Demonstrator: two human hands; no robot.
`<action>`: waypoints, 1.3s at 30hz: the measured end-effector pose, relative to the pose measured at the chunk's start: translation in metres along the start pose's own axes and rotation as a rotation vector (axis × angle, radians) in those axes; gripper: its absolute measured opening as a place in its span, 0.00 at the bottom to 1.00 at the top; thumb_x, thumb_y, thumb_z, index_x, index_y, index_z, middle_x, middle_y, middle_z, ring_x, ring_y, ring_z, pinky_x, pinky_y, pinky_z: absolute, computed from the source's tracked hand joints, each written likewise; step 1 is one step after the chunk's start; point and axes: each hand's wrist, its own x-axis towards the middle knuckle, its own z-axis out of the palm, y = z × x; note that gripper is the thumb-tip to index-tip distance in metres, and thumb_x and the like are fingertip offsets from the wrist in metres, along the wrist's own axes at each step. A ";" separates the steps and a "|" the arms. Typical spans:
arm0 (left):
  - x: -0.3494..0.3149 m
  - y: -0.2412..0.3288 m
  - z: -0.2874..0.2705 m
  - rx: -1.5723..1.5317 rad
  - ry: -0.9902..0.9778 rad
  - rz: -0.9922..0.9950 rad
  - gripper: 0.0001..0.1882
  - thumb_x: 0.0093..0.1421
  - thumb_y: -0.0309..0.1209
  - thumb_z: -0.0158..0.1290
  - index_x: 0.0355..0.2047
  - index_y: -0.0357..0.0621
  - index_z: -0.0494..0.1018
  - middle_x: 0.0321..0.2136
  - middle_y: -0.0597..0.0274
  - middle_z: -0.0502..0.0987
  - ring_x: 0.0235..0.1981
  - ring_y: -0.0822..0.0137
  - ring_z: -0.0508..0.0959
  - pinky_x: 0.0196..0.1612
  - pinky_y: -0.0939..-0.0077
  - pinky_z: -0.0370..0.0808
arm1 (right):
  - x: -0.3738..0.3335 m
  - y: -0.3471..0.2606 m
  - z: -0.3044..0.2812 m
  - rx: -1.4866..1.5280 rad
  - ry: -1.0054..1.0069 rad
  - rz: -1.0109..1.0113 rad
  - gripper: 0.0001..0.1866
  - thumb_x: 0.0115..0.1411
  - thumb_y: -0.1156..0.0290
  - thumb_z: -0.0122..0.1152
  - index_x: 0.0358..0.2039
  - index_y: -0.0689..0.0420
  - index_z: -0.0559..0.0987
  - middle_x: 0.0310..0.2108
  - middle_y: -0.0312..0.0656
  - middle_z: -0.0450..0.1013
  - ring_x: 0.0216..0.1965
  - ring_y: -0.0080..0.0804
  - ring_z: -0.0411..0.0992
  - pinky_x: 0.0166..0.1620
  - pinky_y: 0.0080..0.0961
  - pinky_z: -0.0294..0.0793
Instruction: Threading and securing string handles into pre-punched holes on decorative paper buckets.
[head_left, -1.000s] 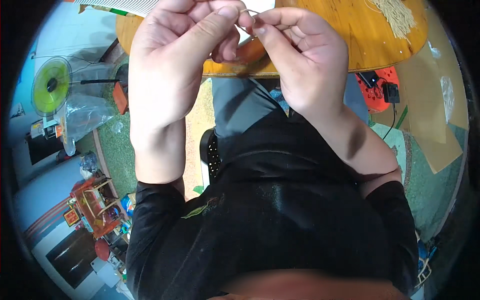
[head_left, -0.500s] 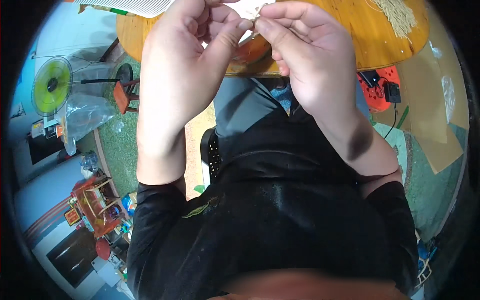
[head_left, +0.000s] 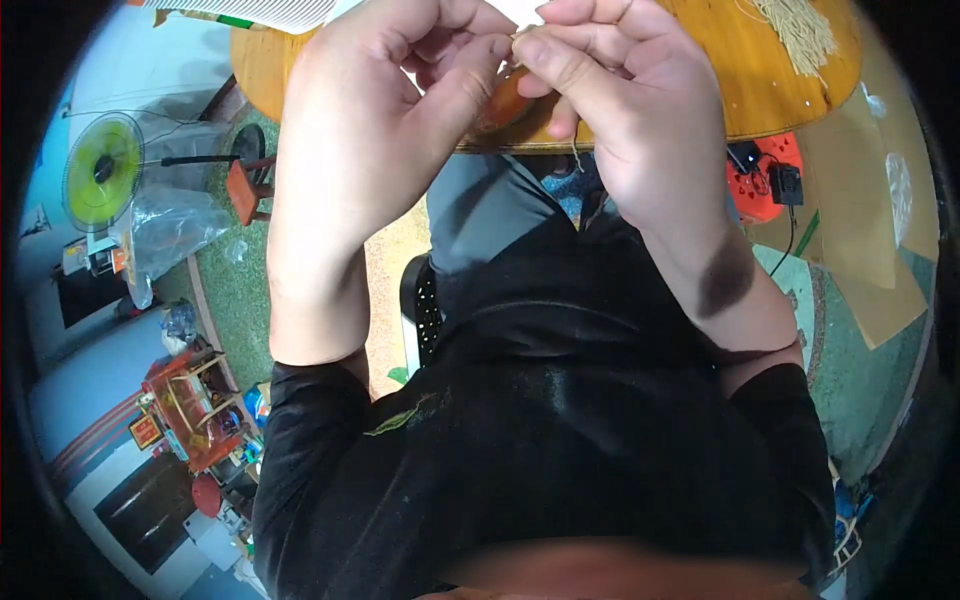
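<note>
Over the near edge of the wooden table point(head_left: 262, 75), my two hands meet at the top of the view. My left hand point(head_left: 390, 120) is closed, its thumb and forefinger pinched at a thin beige cord. My right hand point(head_left: 640, 110) pinches the same spot from the other side, thumb tip almost touching the left one. A loose end of the beige cord point(head_left: 577, 153) dangles below the right fingers. Most of the cord is hidden by the fingers. Beneath them, an orange-brown rounded object point(head_left: 508, 105) shows in part.
A bundle of beige cords point(head_left: 798, 38) lies at the table's right. A white ribbed sheet point(head_left: 270, 14) is at the far left. Below the table's right edge, a red stool top point(head_left: 757, 185) bears black adapters point(head_left: 786, 185). A green fan point(head_left: 103, 170) stands on the left.
Both hands have shifted slightly, the left fingertips moving right toward the right thumb. A cord end now hangs below the right hand.
</note>
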 end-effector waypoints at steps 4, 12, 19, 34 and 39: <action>0.000 0.001 -0.001 0.155 0.017 0.182 0.05 0.59 0.18 0.61 0.37 0.34 0.79 0.29 0.63 0.81 0.29 0.77 0.78 0.34 0.80 0.74 | 0.002 0.006 -0.001 0.033 -0.013 -0.028 0.08 0.67 0.77 0.63 0.42 0.63 0.73 0.35 0.40 0.80 0.32 0.18 0.77 0.29 0.13 0.75; -0.001 -0.003 -0.001 0.096 -0.011 0.122 0.06 0.57 0.16 0.60 0.35 0.36 0.78 0.27 0.62 0.79 0.27 0.75 0.76 0.31 0.80 0.73 | 0.002 0.008 -0.006 0.032 -0.036 -0.035 0.07 0.67 0.76 0.63 0.41 0.63 0.74 0.33 0.39 0.80 0.31 0.17 0.76 0.30 0.11 0.75; 0.001 -0.002 -0.003 0.278 0.003 0.316 0.08 0.54 0.17 0.61 0.35 0.37 0.77 0.26 0.63 0.77 0.26 0.74 0.75 0.31 0.78 0.71 | 0.004 0.004 -0.008 0.109 -0.063 0.048 0.08 0.68 0.73 0.63 0.41 0.62 0.74 0.31 0.37 0.78 0.28 0.16 0.74 0.30 0.12 0.73; 0.003 -0.010 -0.001 -0.160 -0.029 0.044 0.04 0.64 0.18 0.58 0.39 0.32 0.78 0.30 0.68 0.80 0.31 0.80 0.76 0.36 0.85 0.73 | 0.035 0.041 -0.016 0.206 -0.222 -0.630 0.10 0.62 0.82 0.67 0.37 0.60 0.73 0.31 0.36 0.77 0.31 0.16 0.76 0.33 0.12 0.74; -0.002 -0.011 0.008 -0.239 0.096 0.141 0.04 0.64 0.17 0.59 0.39 0.33 0.78 0.32 0.67 0.80 0.33 0.80 0.76 0.38 0.84 0.73 | 0.009 0.011 -0.007 -0.220 -0.025 -0.394 0.11 0.60 0.84 0.68 0.36 0.59 0.73 0.30 0.33 0.74 0.30 0.13 0.73 0.32 0.12 0.71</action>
